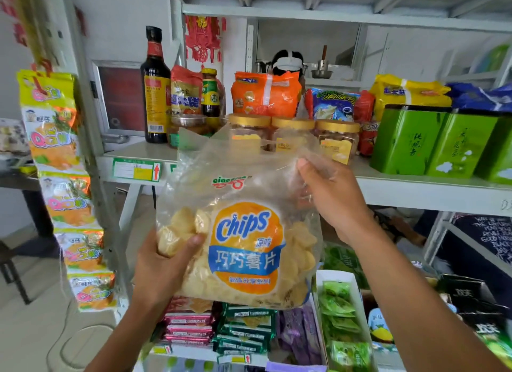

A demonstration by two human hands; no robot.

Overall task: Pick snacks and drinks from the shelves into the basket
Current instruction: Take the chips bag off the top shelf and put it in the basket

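I hold a large clear bag of chips (243, 247) upright in front of the shelves; it has an orange and blue "Chips" label and pale crisps inside. My left hand (163, 266) grips its lower left corner, thumb across the front. My right hand (329, 197) pinches the upper right edge of the plastic. The bag hangs in the air below the middle shelf (415, 188). No basket is in view.
On the middle shelf stand a dark sauce bottle (155, 86), gold-lidded jars (336, 141), an orange snack pack (266, 94) and green tins (407, 141). Below are biscuit packs (243, 330) and a white box of green sachets (340, 316). A strip of yellow snack packets (63, 183) hangs at left.
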